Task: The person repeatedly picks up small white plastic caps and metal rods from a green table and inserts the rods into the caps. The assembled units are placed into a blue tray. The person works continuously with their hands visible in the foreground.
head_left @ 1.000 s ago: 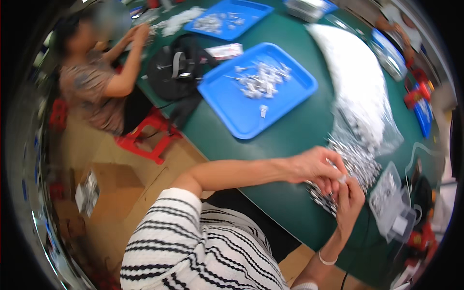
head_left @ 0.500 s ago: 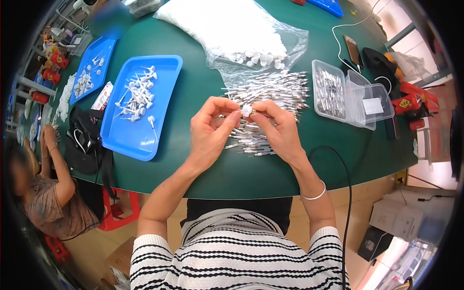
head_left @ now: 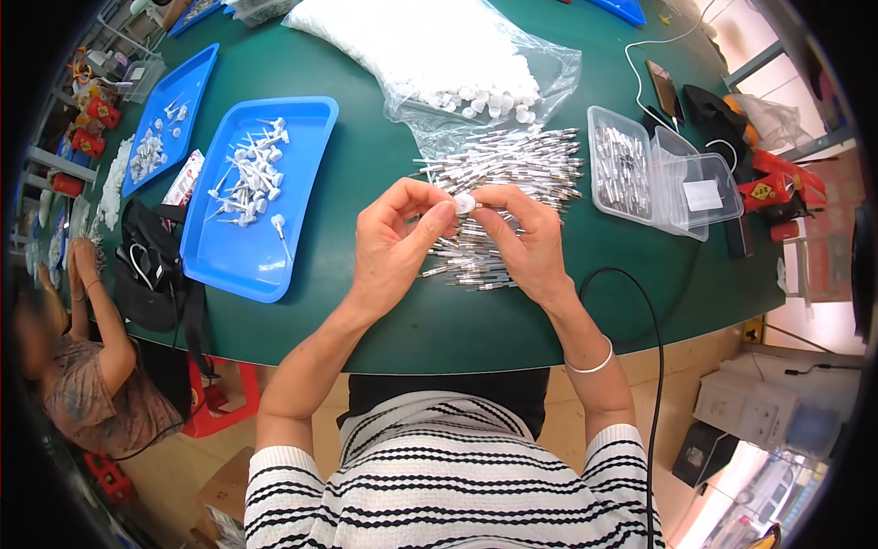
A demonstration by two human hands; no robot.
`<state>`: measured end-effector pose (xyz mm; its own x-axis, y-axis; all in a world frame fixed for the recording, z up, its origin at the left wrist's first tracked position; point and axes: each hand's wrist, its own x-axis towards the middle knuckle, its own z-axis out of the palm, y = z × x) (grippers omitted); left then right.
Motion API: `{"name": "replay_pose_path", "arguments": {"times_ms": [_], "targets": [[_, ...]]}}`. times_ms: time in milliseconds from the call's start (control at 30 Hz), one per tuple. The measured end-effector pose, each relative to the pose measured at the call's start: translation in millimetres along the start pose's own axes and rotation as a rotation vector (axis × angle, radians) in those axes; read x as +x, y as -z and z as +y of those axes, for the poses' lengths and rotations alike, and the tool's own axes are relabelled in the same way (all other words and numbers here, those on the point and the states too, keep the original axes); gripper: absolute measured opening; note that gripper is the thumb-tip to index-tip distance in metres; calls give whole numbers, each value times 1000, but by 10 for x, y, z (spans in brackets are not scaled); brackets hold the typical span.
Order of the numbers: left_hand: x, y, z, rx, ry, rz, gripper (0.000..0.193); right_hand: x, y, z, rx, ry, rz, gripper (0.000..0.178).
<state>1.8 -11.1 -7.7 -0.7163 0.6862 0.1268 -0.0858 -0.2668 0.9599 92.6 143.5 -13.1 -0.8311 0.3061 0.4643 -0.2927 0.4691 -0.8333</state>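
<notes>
A small round white plastic cap (head_left: 465, 203) is pinched between the fingertips of both my hands. My left hand (head_left: 395, 245) is closed on its left side, thumb against forefinger. From the right, my right hand (head_left: 529, 245) grips in the same way; whether a thin metal pin is in those fingers too is hidden. Directly beneath and beyond my hands spreads a heap of thin silvery metal pins (head_left: 530, 165). On the left, a blue tray (head_left: 251, 279) holds several white caps with pins attached (head_left: 251, 178).
Beyond the pins lies a clear bag of white caps (head_left: 439, 55). To the right are a clear plastic box of pins (head_left: 622, 174), a phone (head_left: 663, 87) and a black cable (head_left: 654, 339). A black bag (head_left: 146, 265) and second blue tray (head_left: 197, 96) lie left, near another person (head_left: 101, 375).
My hands stay together, with the white cap turned slightly between the fingertips. The whole view has shifted a little, and the blurred shape at the far left tray is gone.
</notes>
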Motion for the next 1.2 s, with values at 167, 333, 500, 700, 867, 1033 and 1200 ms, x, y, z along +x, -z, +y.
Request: {"name": "replay_pose_path", "arguments": {"times_ms": [167,333,500,700,867,1033,1200], "targets": [[-5,-1,9,23,-18,-3,13,4,8,-29,8,-23,0,11],[-19,-36,40,68,-43,20,13,11,9,-33,9,-3,7,11],[-24,-41,49,23,-2,38,12,13,6,-40,17,3,2,11],[-18,-27,28,59,-50,21,13,12,6,-49,0,7,-34,12],[-22,-18,28,86,-12,0,13,2,6,-54,1,-1,-69,12],[24,56,53,-40,86,-33,14,0,1,-14,-14,24,-23,14],[9,-40,132,45,-12,24,14,8,-8,-26,-17,40,-16,15]]}}
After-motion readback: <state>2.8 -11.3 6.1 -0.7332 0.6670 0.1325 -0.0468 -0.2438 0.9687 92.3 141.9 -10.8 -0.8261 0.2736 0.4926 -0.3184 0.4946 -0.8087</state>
